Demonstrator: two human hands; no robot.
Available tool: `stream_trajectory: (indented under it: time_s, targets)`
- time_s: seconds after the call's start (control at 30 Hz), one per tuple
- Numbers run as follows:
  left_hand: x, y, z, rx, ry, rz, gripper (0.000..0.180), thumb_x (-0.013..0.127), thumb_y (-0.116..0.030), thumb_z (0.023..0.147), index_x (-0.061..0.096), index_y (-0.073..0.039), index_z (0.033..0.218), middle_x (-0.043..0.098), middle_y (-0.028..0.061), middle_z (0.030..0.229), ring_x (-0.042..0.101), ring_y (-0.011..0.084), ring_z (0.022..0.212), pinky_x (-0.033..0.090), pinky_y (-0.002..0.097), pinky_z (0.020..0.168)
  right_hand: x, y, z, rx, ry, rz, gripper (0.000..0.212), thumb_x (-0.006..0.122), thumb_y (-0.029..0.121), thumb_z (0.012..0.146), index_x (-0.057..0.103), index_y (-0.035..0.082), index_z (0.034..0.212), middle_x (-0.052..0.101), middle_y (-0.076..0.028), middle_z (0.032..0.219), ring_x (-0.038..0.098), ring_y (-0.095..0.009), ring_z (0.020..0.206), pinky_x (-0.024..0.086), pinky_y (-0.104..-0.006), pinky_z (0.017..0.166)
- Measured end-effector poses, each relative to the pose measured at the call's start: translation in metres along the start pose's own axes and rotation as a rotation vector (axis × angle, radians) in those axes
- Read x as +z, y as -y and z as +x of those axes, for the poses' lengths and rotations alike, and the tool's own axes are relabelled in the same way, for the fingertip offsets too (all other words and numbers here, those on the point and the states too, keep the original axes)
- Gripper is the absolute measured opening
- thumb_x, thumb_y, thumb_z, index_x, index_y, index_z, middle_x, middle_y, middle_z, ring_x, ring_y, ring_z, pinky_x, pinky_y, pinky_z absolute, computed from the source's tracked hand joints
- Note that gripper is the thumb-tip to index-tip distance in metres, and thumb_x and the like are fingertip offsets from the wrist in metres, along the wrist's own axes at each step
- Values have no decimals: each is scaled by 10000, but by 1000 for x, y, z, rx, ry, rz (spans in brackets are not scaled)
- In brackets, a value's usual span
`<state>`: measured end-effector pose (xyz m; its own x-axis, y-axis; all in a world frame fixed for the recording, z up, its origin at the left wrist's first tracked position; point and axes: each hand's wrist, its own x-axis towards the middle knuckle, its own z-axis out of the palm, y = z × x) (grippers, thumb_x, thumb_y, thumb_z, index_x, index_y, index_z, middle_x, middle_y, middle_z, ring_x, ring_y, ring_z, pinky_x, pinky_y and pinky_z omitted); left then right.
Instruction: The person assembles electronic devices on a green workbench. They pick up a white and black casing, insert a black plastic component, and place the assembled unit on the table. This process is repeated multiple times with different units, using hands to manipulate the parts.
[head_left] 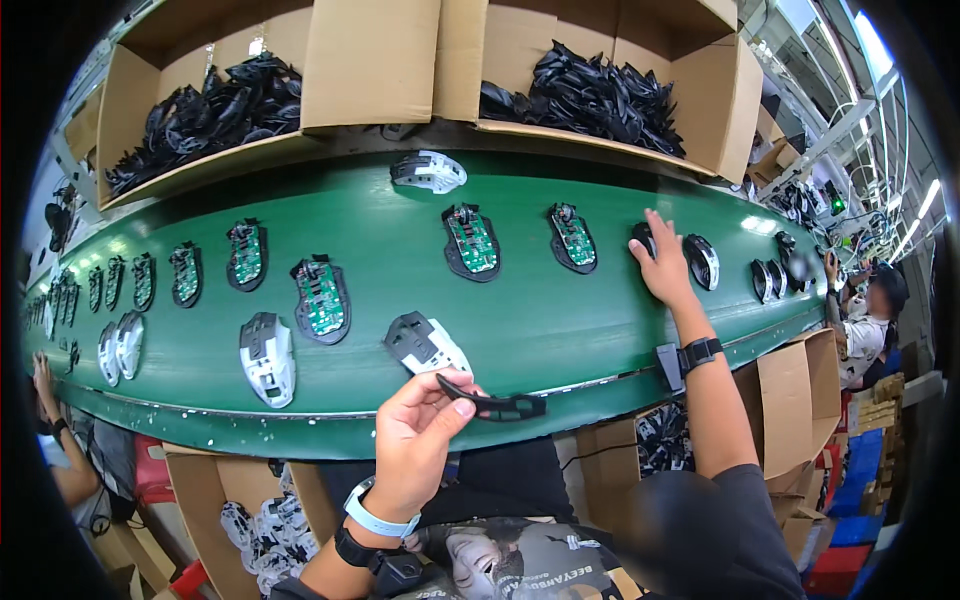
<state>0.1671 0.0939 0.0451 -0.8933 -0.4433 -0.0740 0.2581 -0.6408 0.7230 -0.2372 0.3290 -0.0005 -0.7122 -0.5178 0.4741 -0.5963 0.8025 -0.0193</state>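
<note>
My left hand [425, 420] pinches a thin, curved black plastic side piece [510, 406] between thumb and fingers, over the near edge of the belt. Just beyond it lies a grey-and-white mouse shell [425, 343]. Farther right, my right hand [660, 262] reaches across the belt with its fingers stretched out. A black mouse part [642, 236] shows between its thumb and fingers, partly hidden; whether they touch it is hard to see. Right beside that hand rests a black mouse part with a light edge [703, 262].
The green conveyor belt [520, 340] carries several mouse bases with green circuit boards [472, 242] and white shells [267, 360]. Cardboard boxes of black pieces [600, 100] line the far side. Boxes of shells [270, 530] stand below. Another person [865, 325] is at far right; another's arm shows left.
</note>
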Motion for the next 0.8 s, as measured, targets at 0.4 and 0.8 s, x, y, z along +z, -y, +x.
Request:
stream_trajectory:
  time_s: [0.4, 0.8]
  targets:
    - [10, 4, -7, 255, -137, 742, 351, 724, 42, 936, 648, 60, 1279, 697, 105, 1102, 671, 145, 970, 559, 290, 871, -119, 219, -127, 12, 602, 1337, 236, 829, 81, 872, 757, -6, 1079, 765, -102, 985, 718, -183, 914, 556, -309, 849]
    - [-88, -30, -92, 671, -780, 1530, 87, 719, 1, 821, 676, -36, 886, 668, 123, 805, 653, 300, 719, 516, 363, 661, -102, 189, -175, 171, 583, 1561, 184, 655, -76, 882, 622, -44, 1060, 626, -90, 1011, 609, -165, 869, 516, -307, 789]
